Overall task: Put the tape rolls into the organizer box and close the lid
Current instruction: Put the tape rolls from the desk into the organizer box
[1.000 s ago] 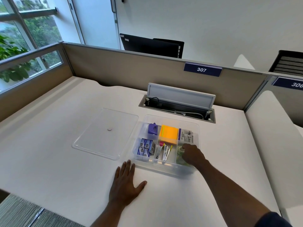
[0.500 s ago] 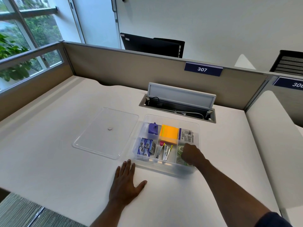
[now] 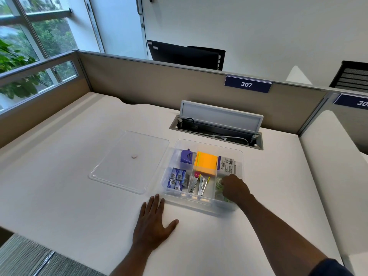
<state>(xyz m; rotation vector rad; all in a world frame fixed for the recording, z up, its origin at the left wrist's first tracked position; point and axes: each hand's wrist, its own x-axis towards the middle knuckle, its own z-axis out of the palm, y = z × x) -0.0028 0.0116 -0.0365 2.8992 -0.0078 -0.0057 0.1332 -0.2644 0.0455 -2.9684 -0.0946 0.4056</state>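
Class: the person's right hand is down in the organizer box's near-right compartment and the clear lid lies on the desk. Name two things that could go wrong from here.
1. The tape rolls might sit too high, so the lid may not seat.
2. The right hand could nudge the organizer box, since the left hand lies flat on the desk, apparently not touching it.
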